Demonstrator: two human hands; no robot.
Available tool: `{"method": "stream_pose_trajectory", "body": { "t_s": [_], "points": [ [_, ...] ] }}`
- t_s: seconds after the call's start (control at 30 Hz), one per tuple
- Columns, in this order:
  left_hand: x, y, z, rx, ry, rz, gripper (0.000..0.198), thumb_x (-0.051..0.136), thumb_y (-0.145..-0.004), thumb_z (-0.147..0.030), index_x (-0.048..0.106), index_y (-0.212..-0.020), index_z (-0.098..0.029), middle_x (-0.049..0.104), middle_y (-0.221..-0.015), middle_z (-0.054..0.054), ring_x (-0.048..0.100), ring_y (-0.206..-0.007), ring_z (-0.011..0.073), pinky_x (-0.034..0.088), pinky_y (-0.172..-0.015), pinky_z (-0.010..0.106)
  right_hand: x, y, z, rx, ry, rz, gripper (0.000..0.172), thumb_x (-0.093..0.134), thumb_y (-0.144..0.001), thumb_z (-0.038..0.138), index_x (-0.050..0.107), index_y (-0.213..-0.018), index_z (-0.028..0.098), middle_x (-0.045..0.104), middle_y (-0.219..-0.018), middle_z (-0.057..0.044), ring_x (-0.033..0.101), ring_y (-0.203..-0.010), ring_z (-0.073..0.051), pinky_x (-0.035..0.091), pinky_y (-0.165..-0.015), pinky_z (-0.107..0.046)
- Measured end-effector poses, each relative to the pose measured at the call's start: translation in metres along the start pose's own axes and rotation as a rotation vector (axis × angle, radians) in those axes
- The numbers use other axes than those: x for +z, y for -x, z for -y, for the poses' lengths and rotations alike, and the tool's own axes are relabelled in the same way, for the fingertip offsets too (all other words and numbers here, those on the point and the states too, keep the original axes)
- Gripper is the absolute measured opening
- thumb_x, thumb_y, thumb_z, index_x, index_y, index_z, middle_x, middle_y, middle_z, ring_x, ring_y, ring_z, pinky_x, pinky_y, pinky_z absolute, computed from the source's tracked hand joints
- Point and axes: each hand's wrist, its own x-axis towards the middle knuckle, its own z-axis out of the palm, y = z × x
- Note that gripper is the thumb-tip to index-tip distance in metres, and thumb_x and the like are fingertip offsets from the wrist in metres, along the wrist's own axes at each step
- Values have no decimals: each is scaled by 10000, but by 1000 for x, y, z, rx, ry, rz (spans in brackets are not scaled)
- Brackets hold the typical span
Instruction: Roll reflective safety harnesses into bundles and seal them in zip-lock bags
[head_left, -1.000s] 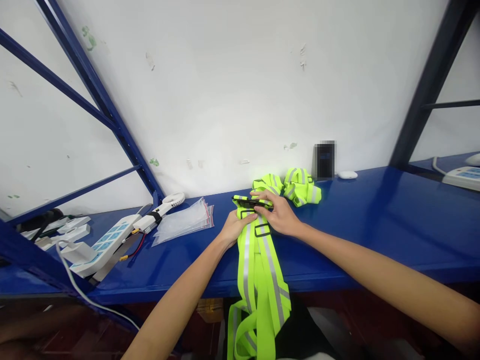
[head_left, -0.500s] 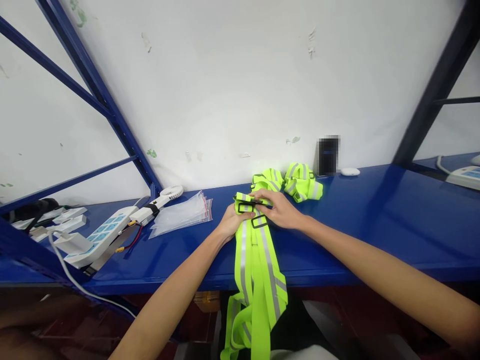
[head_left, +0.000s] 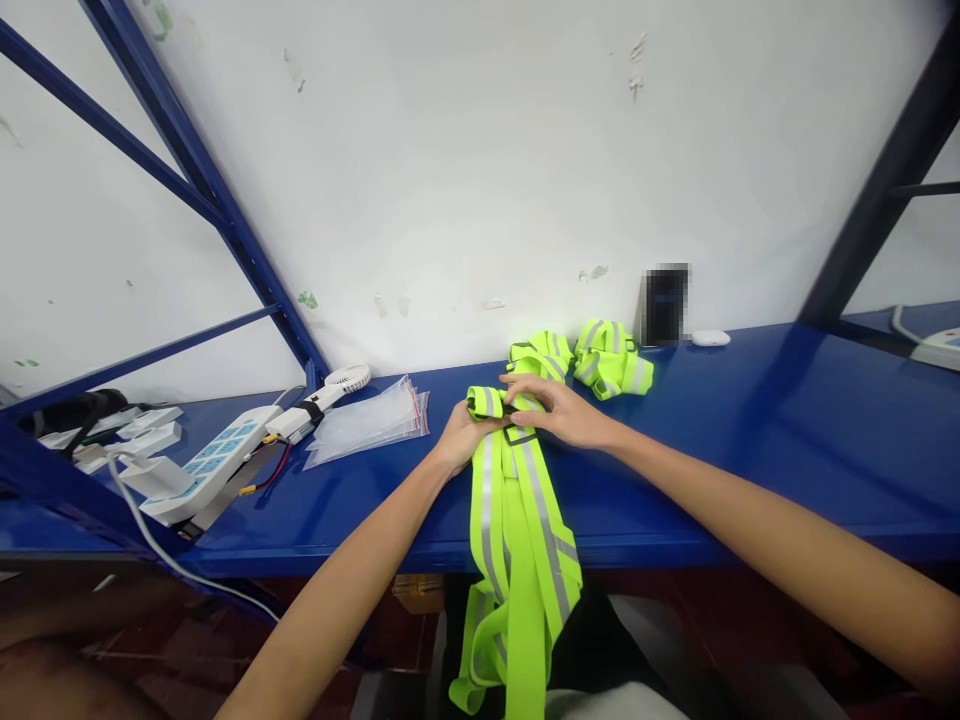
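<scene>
A neon yellow reflective vest [head_left: 517, 520] with grey stripes lies across the blue shelf [head_left: 750, 440] and hangs over its front edge. Its far end is rolled up. My left hand [head_left: 461, 440] grips the left side of that roll. My right hand [head_left: 562, 412] presses on the roll from the right and top, fingers over the fold and a black buckle. Two bundled vests [head_left: 600, 358] of the same colour sit just behind, against the wall.
A stack of clear zip bags [head_left: 371, 425] lies left of my hands. Further left are a white hand fan [head_left: 330, 395], a white power strip [head_left: 214, 465] with cable, and small white parts. A dark device [head_left: 664, 305] and a white puck [head_left: 709, 338] stand by the wall.
The rolled end of the vest has grown tighter as both hands turned it toward the wall. My right fingers have shifted over the top of the roll.
</scene>
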Motion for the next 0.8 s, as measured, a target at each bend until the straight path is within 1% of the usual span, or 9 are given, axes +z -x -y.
{"method": "stream_pose_trajectory", "body": {
  "t_s": [0.07, 0.13, 0.2, 0.23, 0.33, 0.5, 0.6, 0.7, 0.8],
  "points": [
    [-2, 1, 1, 12, 0, 3, 386, 825, -568, -220, 698, -923, -136, 725, -869, 70, 676, -817, 250, 513, -761, 348, -1, 0, -2, 30, -83, -3, 388, 699, -777, 389, 547, -1108, 254, 447, -1412, -102, 416, -1340, -292, 366, -1063, -485],
    [-3, 2, 2, 36, -4, 21, 375, 812, -585, -227, 694, -928, -132, 719, -858, 73, 673, -794, 244, 514, -728, 336, -1, 0, -3, 78, -81, -7, 587, 754, -719, 399, 478, -1218, 260, 434, -1403, -112, 450, -1307, -300, 397, -1041, -477],
    [-4, 3, 1, 79, -18, 40, 370, 797, -606, -225, 688, -946, -130, 712, -872, 71, 666, -786, 230, 509, -702, 316, -1, 1, -1, 141, -50, 29, 737, 785, -683, 392, 421, -1310, 255, 497, -1331, -114, 521, -1221, -302, 431, -1005, -476],
    [-4, 4, 1, 99, -28, 45, 372, 792, -612, -222, 684, -956, -131, 708, -883, 69, 661, -787, 223, 507, -692, 305, 0, 2, -1, 169, -47, 53, 777, 790, -678, 384, 402, -1338, 252, 538, -1279, -108, 559, -1160, -297, 456, -972, -471],
    [-3, 4, -3, 144, -50, 20, 371, 784, -621, -223, 676, -964, -131, 701, -895, 62, 652, -783, 212, 505, -676, 292, 2, 2, 1, 176, -46, 52, 740, 779, -687, 376, 432, -1327, 243, 588, -1173, -83, 607, -1032, -276, 501, -884, -440],
    [2, 4, -7, 199, -61, -49, 375, 791, -605, -219, 672, -950, -131, 703, -893, 53, 651, -782, 208, 511, -692, 291, 5, 0, -5, 96, 42, -78, 654, 785, -666, 377, 495, -1232, 222, 567, -1139, -64, 584, -1035, -266, 485, -894, -428],
    [3, 3, -6, 154, -6, -41, 392, 784, -619, -233, 668, -983, -143, 710, -896, 54, 660, -777, 210, 515, -696, 299, 6, -1, -9, 115, -5, -102, 669, 796, -653, 373, 488, -1228, 226, 570, -1136, -62, 593, -1021, -262, 497, -879, -419],
    [5, 3, -6, 88, 72, -32, 406, 791, -616, -259, 667, -985, -142, 717, -901, 66, 671, -786, 224, 521, -705, 312, 7, -2, -10, 149, -127, -114, 692, 802, -642, 383, 474, -1234, 240, 600, -1096, -50, 620, -979, -252, 519, -845, -405],
    [6, 4, -8, 33, 111, -60, 440, 824, -571, -282, 669, -952, -128, 722, -896, 85, 682, -797, 247, 525, -700, 319, 8, -4, -8, 157, -184, -206, 686, 809, -623, 375, 486, -1212, 237, 615, -1080, -44, 621, -987, -249, 516, -856, -395]
  ]
}}
